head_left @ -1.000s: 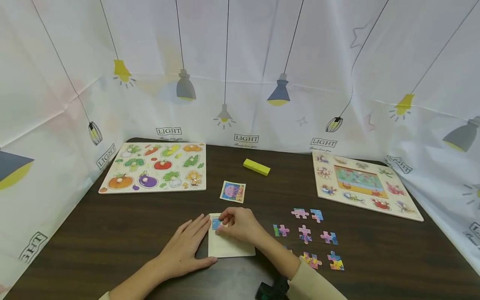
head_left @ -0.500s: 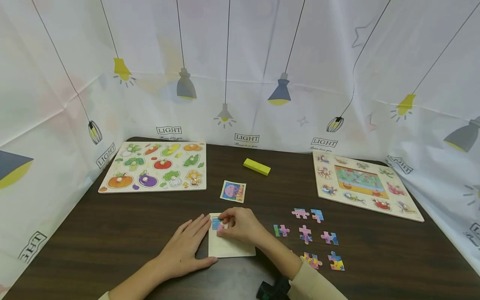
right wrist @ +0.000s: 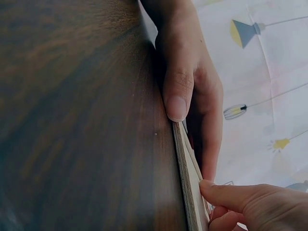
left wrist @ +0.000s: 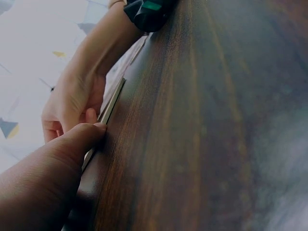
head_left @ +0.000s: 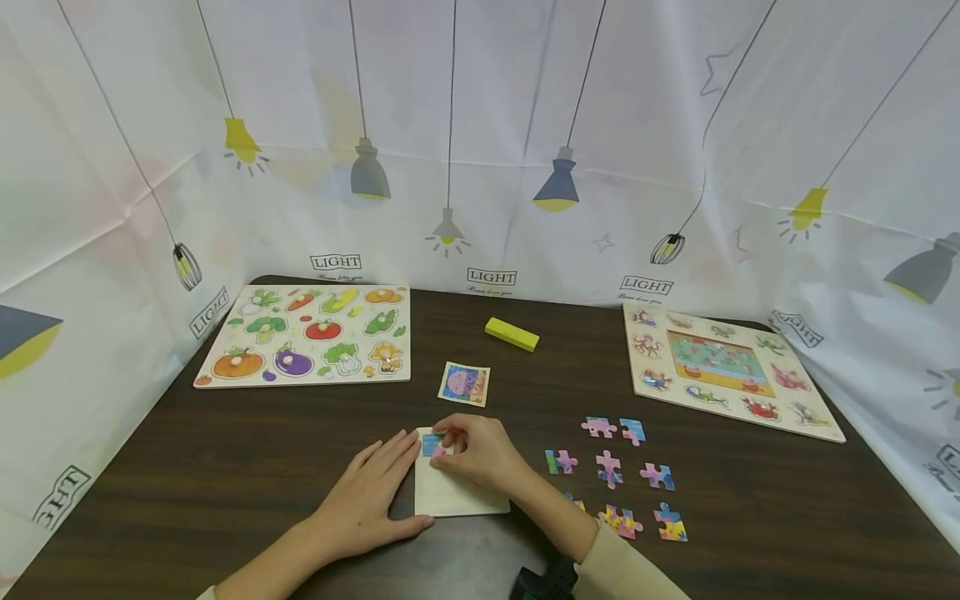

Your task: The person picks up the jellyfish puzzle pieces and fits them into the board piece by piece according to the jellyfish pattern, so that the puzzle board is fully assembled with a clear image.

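Note:
A small pale wooden puzzle tray [head_left: 465, 498] lies flat on the dark table in the head view. My left hand [head_left: 373, 492] rests along its left side, fingers stretched out; the thumb presses near the tray's edge [right wrist: 182, 163] in the right wrist view. My right hand [head_left: 482, 452] reaches over the tray's upper part, its thumb and curled fingers pinching a blue-and-pink jigsaw piece [head_left: 432, 445] at the upper left corner. The fingers cover part of this piece. In the left wrist view the right hand [left wrist: 72, 103] is bent down over the tray.
Several loose jigsaw pieces [head_left: 609, 468] lie to the right, some partly behind the right forearm. A small picture card [head_left: 463, 384] and a yellow block [head_left: 512, 334] are beyond the tray. A vegetable board [head_left: 307, 337] stands back left, a sea-animal board [head_left: 731, 371] back right.
The right fingertips and the pinched piece shift very slightly at the tray's corner. The left hand keeps its place, and the other things have not moved.

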Demonstrator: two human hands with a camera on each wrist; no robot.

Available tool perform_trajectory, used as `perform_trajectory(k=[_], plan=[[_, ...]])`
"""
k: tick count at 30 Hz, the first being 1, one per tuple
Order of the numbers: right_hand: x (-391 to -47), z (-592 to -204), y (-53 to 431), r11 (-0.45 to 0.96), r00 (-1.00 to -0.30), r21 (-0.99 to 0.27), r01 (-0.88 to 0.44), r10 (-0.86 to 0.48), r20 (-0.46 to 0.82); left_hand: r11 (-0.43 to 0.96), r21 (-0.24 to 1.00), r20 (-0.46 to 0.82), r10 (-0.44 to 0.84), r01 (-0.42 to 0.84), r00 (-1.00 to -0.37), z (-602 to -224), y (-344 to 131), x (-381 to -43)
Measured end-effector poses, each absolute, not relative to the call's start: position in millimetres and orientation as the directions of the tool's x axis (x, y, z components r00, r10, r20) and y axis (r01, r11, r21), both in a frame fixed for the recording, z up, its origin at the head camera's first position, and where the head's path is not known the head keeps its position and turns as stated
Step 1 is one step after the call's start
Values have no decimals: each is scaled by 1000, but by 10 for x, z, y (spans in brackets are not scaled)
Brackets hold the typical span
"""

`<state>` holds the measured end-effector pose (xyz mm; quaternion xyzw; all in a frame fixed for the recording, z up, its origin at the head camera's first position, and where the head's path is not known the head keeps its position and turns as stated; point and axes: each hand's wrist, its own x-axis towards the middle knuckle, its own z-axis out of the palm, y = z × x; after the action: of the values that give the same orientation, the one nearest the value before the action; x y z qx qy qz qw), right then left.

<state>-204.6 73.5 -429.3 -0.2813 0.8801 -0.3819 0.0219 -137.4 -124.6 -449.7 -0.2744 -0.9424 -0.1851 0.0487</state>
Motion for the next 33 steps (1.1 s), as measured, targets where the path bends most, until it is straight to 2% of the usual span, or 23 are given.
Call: perform_trajectory(k=[12,22,33], plan=[[-2050,-4269,719,552,-850,-719,-423,-516,104,776,320,208,503,544,-839,-4489,-1262,-1363],[-2057,-4221,750,461,-826,-815,-352,-562,39,774,323,216,500,544,-839,-4498,-1260,-1369],[-2081,-4079,855,465,-789,-730,-500,-591,164,780,311,205,503,543,-839,-4521,-1252,-1384]])
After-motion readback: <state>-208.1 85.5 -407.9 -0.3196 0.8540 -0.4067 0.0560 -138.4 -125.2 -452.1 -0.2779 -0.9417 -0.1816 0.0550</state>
